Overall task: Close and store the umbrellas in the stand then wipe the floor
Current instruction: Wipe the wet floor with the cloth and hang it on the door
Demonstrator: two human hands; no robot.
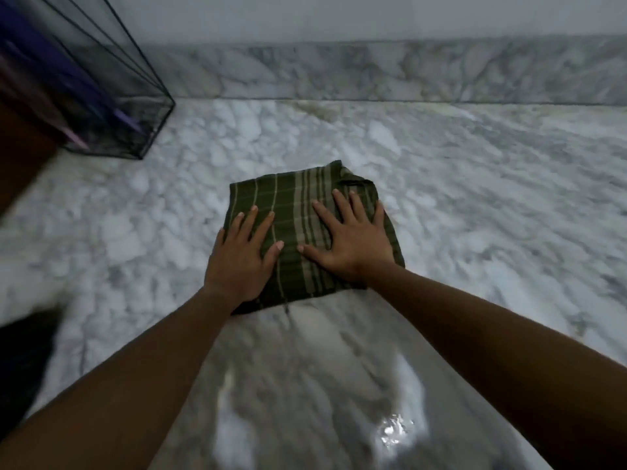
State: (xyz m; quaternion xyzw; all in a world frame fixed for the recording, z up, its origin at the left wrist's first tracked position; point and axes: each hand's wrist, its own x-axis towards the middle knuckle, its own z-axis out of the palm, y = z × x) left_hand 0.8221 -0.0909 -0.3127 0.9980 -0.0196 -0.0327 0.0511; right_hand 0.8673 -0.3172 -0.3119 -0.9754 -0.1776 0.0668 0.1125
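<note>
A folded dark green cloth with pale stripes (291, 212) lies flat on the white and grey marble floor (475, 205). My left hand (242, 256) presses on the cloth's left half with fingers spread and straight. My right hand (353, 239) presses flat on its right half, fingers also spread. A black wire-frame umbrella stand (135, 106) with see-through walls stands at the upper left, and purple and dark umbrella parts (84, 96) show inside it. A wet, shiny patch of floor (393, 429) lies near me, below the cloth.
A marble skirting (373, 69) runs along the far wall behind the cloth. A brown wooden surface (23, 157) sits at the left edge beside the stand. A dark blurred shape (23, 361) lies at the lower left.
</note>
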